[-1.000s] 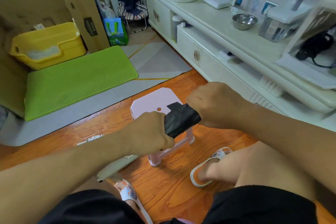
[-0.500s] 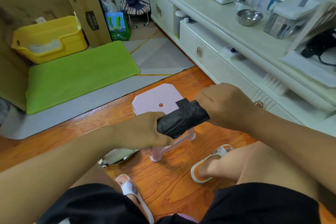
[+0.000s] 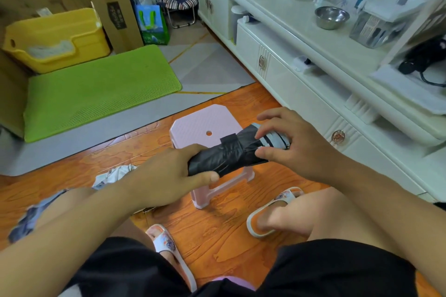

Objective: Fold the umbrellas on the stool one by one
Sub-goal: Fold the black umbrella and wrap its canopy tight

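Note:
A rolled black umbrella [image 3: 225, 155] with a black strap tab and a pale grey end is held just above the small pink stool [image 3: 193, 125]. My left hand [image 3: 166, 173] grips its near end, fingers and thumb wrapped round the cloth. My right hand [image 3: 284, 142] pinches the far, pale end with thumb and fingertips, the other fingers spread. A second umbrella [image 3: 113, 175], pale and patterned, lies on the floor to the left, mostly hidden behind my left arm.
A white cabinet [image 3: 301, 94] runs along the right. A green mat [image 3: 96, 89], a yellow bin [image 3: 55, 38] and cardboard boxes [image 3: 113, 2] lie beyond the stool. My knees and sandalled feet [image 3: 272, 212] flank the stool on the orange wooden floor.
My right hand has loosened from a closed fist round the umbrella to a fingertip pinch with spread fingers, baring the pale end. The left hand keeps its grip. The view has tilted down.

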The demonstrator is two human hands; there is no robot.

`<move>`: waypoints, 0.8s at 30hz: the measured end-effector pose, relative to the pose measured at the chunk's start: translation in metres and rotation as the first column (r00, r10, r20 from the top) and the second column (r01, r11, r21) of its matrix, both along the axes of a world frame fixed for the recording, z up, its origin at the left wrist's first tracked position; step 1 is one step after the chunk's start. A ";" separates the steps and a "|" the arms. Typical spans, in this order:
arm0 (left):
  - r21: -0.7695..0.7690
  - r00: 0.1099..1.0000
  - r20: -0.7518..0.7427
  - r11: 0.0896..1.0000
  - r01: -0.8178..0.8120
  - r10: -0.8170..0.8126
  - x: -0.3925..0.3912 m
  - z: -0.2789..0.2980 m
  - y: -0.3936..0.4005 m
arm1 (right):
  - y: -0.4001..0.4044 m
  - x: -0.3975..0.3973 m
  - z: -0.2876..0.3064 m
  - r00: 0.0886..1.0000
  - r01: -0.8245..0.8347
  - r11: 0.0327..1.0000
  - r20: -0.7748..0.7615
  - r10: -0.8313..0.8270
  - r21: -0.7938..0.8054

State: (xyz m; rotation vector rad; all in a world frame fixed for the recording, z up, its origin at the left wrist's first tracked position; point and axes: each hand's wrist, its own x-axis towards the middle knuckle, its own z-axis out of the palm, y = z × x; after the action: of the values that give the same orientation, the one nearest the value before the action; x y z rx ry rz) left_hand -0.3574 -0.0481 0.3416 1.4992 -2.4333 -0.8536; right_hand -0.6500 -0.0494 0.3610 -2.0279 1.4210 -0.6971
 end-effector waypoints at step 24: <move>0.477 0.964 -0.156 0.871 -0.118 0.215 -0.017 0.006 0.015 | 0.002 0.009 -0.011 0.996 -0.029 0.997 -0.084 0.023 -0.070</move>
State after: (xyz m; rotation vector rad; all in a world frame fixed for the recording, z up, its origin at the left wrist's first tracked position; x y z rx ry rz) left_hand -0.3742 -0.0335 0.3472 1.6359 -1.9999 -1.5484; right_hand -0.6414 -0.0476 0.3501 -2.1496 1.4325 -0.6680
